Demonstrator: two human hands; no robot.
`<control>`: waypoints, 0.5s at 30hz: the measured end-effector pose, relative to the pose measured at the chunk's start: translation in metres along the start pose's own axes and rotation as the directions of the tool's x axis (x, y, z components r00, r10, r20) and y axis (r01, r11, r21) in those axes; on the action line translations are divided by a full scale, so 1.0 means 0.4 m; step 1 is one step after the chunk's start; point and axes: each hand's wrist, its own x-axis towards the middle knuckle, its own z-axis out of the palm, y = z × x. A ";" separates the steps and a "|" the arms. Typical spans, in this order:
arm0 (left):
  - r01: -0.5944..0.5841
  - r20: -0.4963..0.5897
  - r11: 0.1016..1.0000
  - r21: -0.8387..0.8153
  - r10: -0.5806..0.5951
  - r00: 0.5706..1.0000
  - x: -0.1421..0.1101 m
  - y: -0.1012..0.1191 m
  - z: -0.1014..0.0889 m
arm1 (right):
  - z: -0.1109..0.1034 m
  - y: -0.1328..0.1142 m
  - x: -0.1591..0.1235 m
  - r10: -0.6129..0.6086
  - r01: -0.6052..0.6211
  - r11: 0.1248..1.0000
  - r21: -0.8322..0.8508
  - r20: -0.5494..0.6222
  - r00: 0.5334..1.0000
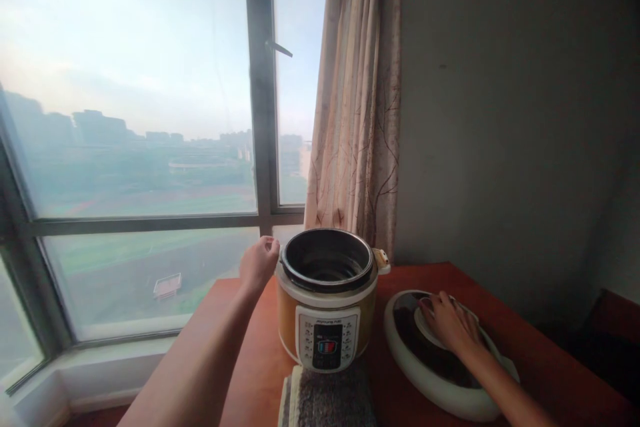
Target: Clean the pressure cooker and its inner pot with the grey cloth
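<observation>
An electric pressure cooker with a tan body and a front control panel stands upright on the table, its top uncovered. Inside it sits a dark inner pot; nothing in it can be made out. My left hand is closed at the cooker's left side, where the handle is mostly hidden by my fingers. To the right, a round lid with a white rim and dark centre lies on the table. My right hand rests on top of it, fingers curled around its raised grip.
The reddish-brown table carries a folded grey cloth in front of the cooker. A patterned curtain hangs behind, beside a large window. A grey wall rises beyond the table's right part.
</observation>
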 end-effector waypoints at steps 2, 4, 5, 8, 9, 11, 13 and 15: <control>0.072 -0.064 0.996 -0.043 -0.074 0.995 0.007 -0.025 0.005 | 0.006 -0.002 -0.001 0.002 -0.002 1.000 -0.014 0.002 1.000; 0.105 -0.075 0.986 -0.126 -0.115 0.991 0.016 -0.049 0.022 | 0.009 -0.003 -0.004 0.010 -0.009 1.000 -0.023 0.015 1.000; 0.112 -0.057 0.977 -0.184 -0.124 0.991 0.020 -0.058 0.033 | 0.010 -0.002 -0.005 0.011 -0.010 1.000 -0.024 0.019 1.000; 0.127 0.050 0.909 -0.396 -0.117 0.992 0.027 -0.075 0.073 | 0.014 0.005 -0.012 0.005 -0.005 1.000 0.003 0.026 1.000; 0.135 0.084 0.875 -0.465 -0.108 0.991 0.027 -0.078 0.084 | 0.015 0.008 -0.014 0.005 -0.005 1.000 0.022 0.030 1.000; 0.153 0.137 0.801 -0.578 -0.089 0.987 0.025 -0.083 0.099 | 0.015 0.013 -0.019 0.001 -0.004 0.998 0.061 0.043 0.999; 0.177 0.179 0.736 -0.653 -0.077 0.981 0.023 -0.088 0.105 | 0.012 0.016 -0.024 -0.002 -0.001 0.997 0.078 0.047 0.999; 0.197 0.203 0.688 -0.698 -0.073 0.976 0.022 -0.094 0.107 | 0.010 0.016 -0.030 0.005 -0.008 0.997 0.076 0.034 0.999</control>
